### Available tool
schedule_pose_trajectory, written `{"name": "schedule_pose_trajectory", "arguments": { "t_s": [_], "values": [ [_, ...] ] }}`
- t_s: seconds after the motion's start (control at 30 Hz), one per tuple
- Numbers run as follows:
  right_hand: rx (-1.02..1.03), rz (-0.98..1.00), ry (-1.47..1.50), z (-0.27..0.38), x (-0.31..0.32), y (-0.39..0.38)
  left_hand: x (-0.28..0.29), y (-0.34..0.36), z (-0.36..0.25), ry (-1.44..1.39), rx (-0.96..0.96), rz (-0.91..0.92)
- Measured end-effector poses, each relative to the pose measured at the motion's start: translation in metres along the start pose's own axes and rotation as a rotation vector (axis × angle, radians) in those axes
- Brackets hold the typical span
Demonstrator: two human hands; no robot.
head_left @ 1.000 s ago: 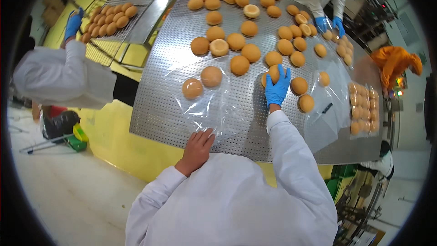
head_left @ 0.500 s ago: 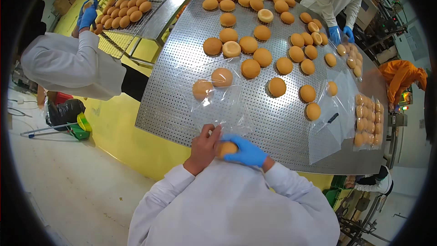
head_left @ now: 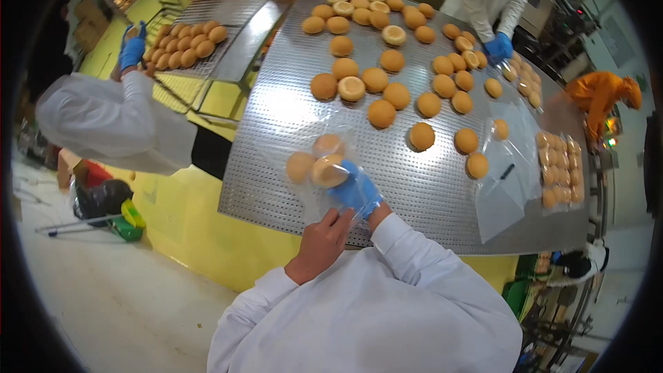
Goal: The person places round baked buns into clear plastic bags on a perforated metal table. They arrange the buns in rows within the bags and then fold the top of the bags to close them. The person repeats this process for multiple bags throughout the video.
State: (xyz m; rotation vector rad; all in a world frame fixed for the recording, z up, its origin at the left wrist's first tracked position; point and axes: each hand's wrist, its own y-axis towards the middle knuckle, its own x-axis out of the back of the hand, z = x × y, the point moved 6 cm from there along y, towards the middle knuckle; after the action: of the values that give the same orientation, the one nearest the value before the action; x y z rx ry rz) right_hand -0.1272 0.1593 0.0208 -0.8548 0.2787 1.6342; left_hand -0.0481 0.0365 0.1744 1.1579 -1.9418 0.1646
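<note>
My right hand (head_left: 359, 192), in a blue glove, reaches inside a clear plastic bag (head_left: 312, 197) and grips a round brown bun (head_left: 327, 173). Two more buns lie in the bag beside it: a left bun (head_left: 299, 168) and a far bun (head_left: 330, 144). At the bag's near end, my bare left hand (head_left: 322, 246) pinches the plastic close to my right wrist. The bag rests on a perforated metal table (head_left: 276, 107) near its front left edge. Glare on the film blurs the buns' outlines.
Several loose buns (head_left: 380, 114) spread over the table. To the right lie a clear plastic sheet (head_left: 503, 197), a dark pen-like object (head_left: 507, 171) and bagged buns (head_left: 559, 169). Co-workers stand at the left rack (head_left: 235, 10) and far right corner.
My right hand has carried the bun forward from the bag's mouth to beside the two buns inside. My left hand has shifted slightly nearer me, still on the plastic.
</note>
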Motion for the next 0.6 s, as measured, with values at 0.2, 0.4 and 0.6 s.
{"name": "schedule_pose_trajectory", "arguments": {
  "t_s": [0.2, 0.4, 0.6],
  "values": [
    [-0.085, -0.124, 0.203, -0.033, -0.032, -0.021, 0.01, 0.0, -0.013, -0.188, -0.061, -0.06],
    [-0.201, 0.147, 0.154, -0.054, -0.032, 0.0, 0.015, 0.005, -0.018, -0.173, -0.056, -0.02],
    [-0.096, -0.005, -0.4, -0.103, -0.025, 0.023, 0.008, 0.005, -0.022, -0.252, -0.155, 0.066]
  ]
}}
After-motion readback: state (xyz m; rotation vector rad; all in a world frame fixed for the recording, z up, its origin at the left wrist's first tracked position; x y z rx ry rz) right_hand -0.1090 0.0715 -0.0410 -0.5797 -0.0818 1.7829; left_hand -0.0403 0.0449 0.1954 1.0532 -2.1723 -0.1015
